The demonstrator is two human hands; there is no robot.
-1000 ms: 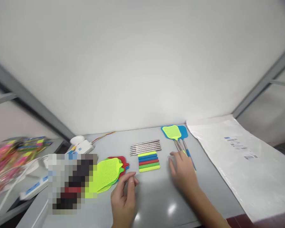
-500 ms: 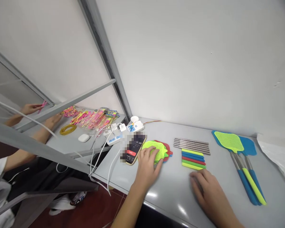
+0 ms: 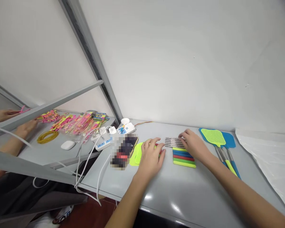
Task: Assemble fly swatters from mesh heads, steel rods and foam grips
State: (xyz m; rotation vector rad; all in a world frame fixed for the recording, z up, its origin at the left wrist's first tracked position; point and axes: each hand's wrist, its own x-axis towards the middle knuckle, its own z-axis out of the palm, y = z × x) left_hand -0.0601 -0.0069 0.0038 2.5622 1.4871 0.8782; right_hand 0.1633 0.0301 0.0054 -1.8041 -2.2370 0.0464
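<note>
My left hand (image 3: pixel 152 155) lies over a pile of perforated fly swatter heads, its fingers apart. A yellow-green swatter head (image 3: pixel 136 157) shows to its left, and bits of red show past its fingers. My right hand (image 3: pixel 192 143) reaches across to a row of thin metal rods (image 3: pixel 171 142). Its bent fingertips are at the rods' right part, which they partly hide; no rod looks lifted. Just in front of the rods lie several coloured handle sleeves (image 3: pixel 184 157) in yellow, blue, red and green. To the right, assembled fly swatters (image 3: pixel 213 137) lie together, partly behind my right forearm.
A partly blurred phone (image 3: pixel 130 147) and white power strips (image 3: pixel 127 129) with cables stand at the left. Beyond the metal frame (image 3: pixel 71 95), a co-worker's hands (image 3: pixel 26 127) are near pink and yellow pieces (image 3: pixel 82 123). White sheeting (image 3: pixel 263 155) covers the right edge.
My right hand has moved from the table in front of the sleeves up to the rods. My left hand has shifted right over the swatter heads. The view has turned slightly to the right.
</note>
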